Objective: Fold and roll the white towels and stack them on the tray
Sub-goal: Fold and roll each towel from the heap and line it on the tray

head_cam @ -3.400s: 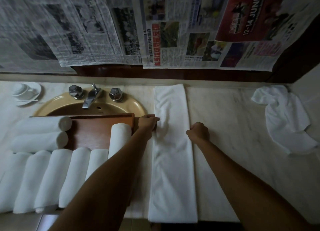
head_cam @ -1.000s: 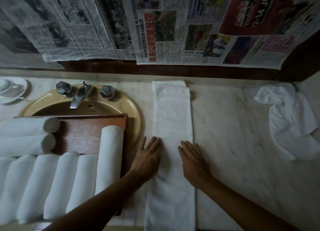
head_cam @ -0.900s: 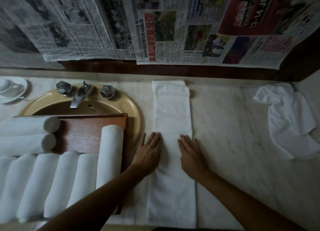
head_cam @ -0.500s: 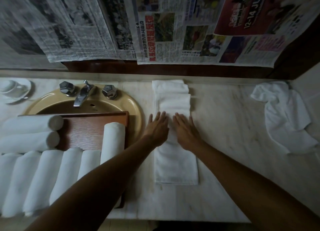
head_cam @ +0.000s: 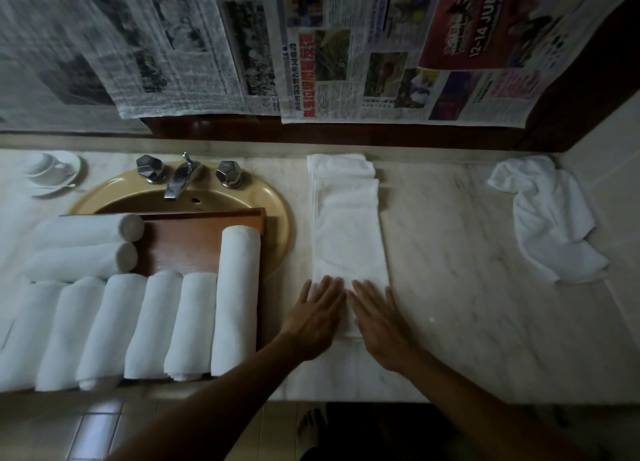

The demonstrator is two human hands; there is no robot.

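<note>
Both flat hands, left [head_cam: 313, 317] and right [head_cam: 377, 322], slid back down the folded towel [head_cam: 348, 232].

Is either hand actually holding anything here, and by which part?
Nothing is held. Left hand and right hand press flat on the folded towel's near end.

Folded towel [head_cam: 346, 239]: 3.4 s ago a long strip running to the near edge of the counter [head_cam: 485, 252], now doubled over on itself, its near end stopping well short of that edge. My left hand [head_cam: 313, 318] and my right hand [head_cam: 379, 322]: 3.4 s ago set at the strip's 2 side edges, the right curled into a fist, now laid flat with straight fingers, side by side. Position of both: 0.5 s ago mid-towel, now drawn back onto its near end.
</note>
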